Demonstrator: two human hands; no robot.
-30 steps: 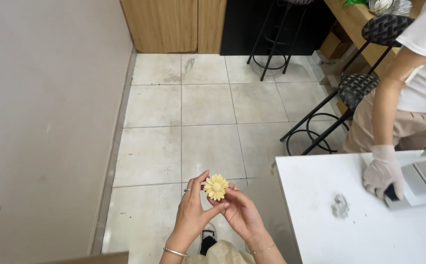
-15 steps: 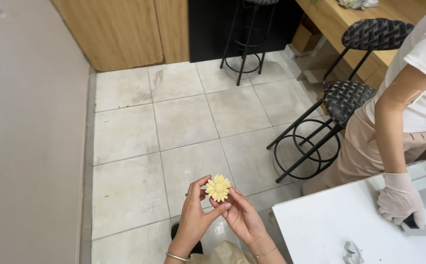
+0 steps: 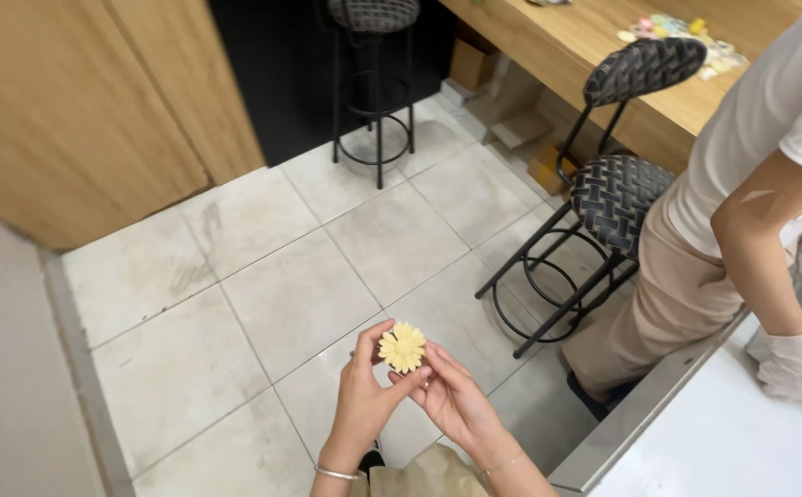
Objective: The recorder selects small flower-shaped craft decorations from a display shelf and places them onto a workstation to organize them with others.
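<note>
A small pale-yellow flower [image 3: 403,347], daisy-shaped with a ring of thin petals, is held up over a tiled floor [image 3: 263,294] between two bare hands at the near edge of the scene. The left hand [image 3: 364,396], a thin bracelet at its wrist, has its fingers [image 3: 375,333] curled round the flower's left side, thumb pressed against its lower edge; the right hand [image 3: 451,391] lies mostly open beneath and to the right, its fingertips just touching the flower from below. Neither hand is closed tight: the grip looks light and rests on fingertips alone.

To the right, a second person in a white shirt and beige trousers leans on a white desk [image 3: 723,442], one gloved hand [image 3: 796,366] flat on its top. Two black woven stools [image 3: 617,189] stand beyond, beside a wooden counter [image 3: 603,64] at the far right.

The risk, as it appears, lies in that light hold. The petals look thin and could bend or snap if the thumb presses harder, and with nothing but hard tile below, a slip between the two hands would likely drop the flower to the floor.
</note>
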